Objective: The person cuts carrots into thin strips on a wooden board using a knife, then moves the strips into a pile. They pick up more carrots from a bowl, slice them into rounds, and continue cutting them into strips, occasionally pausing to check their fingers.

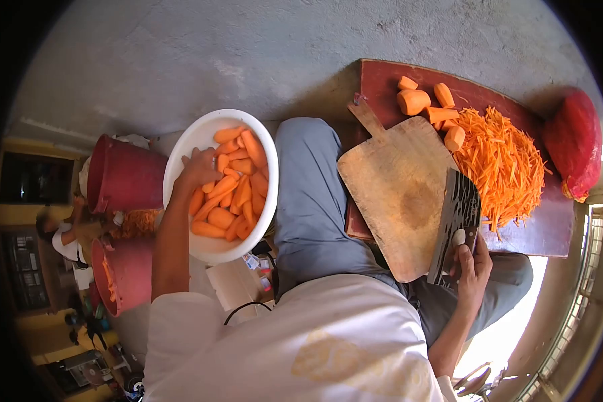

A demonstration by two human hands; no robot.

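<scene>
My left hand (201, 167) reaches into a white basin (269, 151) of peeled carrots (221, 218); its fingers are bent at the carrots near the rim, and whether they grip one is hidden. In my right hand (472, 264) is the handle of a wide dark cleaver (452, 218), its blade over the right edge of a worn wooden cutting board (395, 181). Beyond the blade lies a heap of shredded carrot (499, 164). Several thick carrot chunks (414, 102) rest between the heap and the board's handle.
The board lies on a red table (382, 77) across my lap. A red bag (575, 144) stands at its far right. To the left are two red tubs (124, 174) and another person (67, 238). An open cardboard box (231, 291) sits below the basin.
</scene>
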